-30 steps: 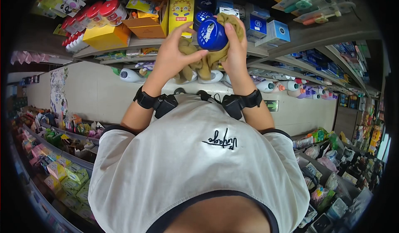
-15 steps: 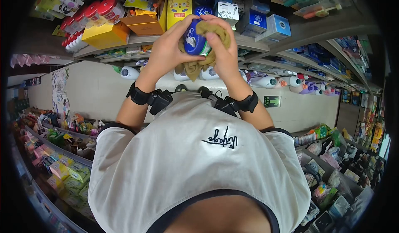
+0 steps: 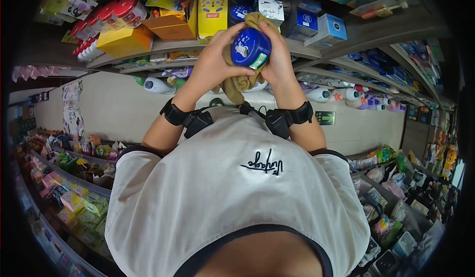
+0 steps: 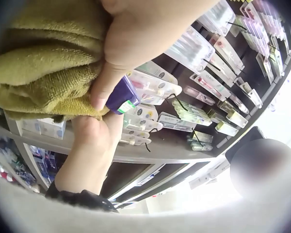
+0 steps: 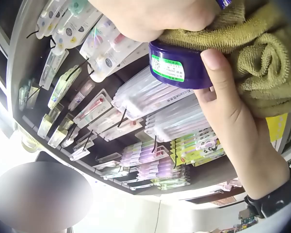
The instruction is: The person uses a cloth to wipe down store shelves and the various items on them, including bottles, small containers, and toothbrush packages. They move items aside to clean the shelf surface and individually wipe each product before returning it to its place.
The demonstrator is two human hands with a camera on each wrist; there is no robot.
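A round blue container (image 3: 251,48) with a green-and-white label sits between both hands in the head view. The left hand (image 3: 212,63) grips its left side, thumb along the lower edge. At the other side, the right hand (image 3: 279,62) holds an olive cloth (image 3: 236,85) against the container; the cloth bunches behind and below it. Some of the right fingers are hidden. In the left wrist view, the cloth (image 4: 48,73) covers much of the container (image 4: 122,96). The right wrist view shows the left thumb pressing the container's side (image 5: 177,68) beside the cloth (image 5: 266,63).
Ahead is a shelf (image 3: 307,49) with a yellow box (image 3: 213,11), an orange open box (image 3: 173,27), red-lidded jars (image 3: 129,9) and blue boxes (image 3: 303,24). Bottles (image 3: 156,86) stand below. Packaged toothbrushes (image 5: 169,116) hang on hooks.
Compared with half a second ago, the right hand has shifted right and its thumb has left the container's front, so more of the blue face shows. The left hand has moved slightly right.
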